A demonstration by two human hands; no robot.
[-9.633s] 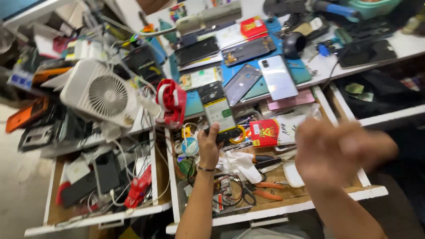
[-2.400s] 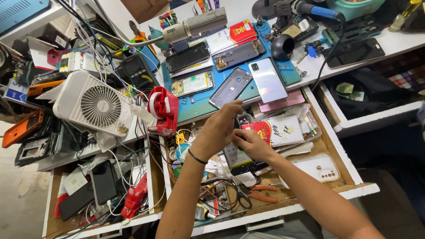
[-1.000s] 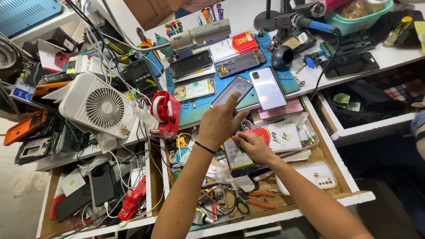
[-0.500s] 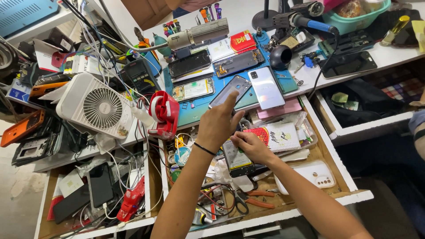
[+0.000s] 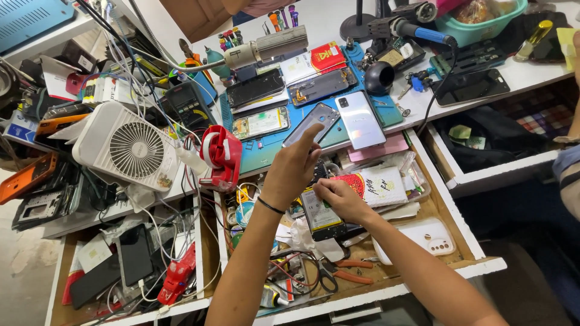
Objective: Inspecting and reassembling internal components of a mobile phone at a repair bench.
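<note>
Fingers: our left hand open, reaching far toward grey phone back | right hand pinching opened phone over drawer | handling: we judge it light, stiff, fragile; grip by edges.

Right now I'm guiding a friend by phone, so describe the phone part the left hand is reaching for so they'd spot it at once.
Start at the blue work mat in the middle of the bench. Near its front edge two phone backs lie side by side; the left hand points a finger at the grey phone back. It is darker and tilted, unlike the pale silver phone back just right of it.
</note>
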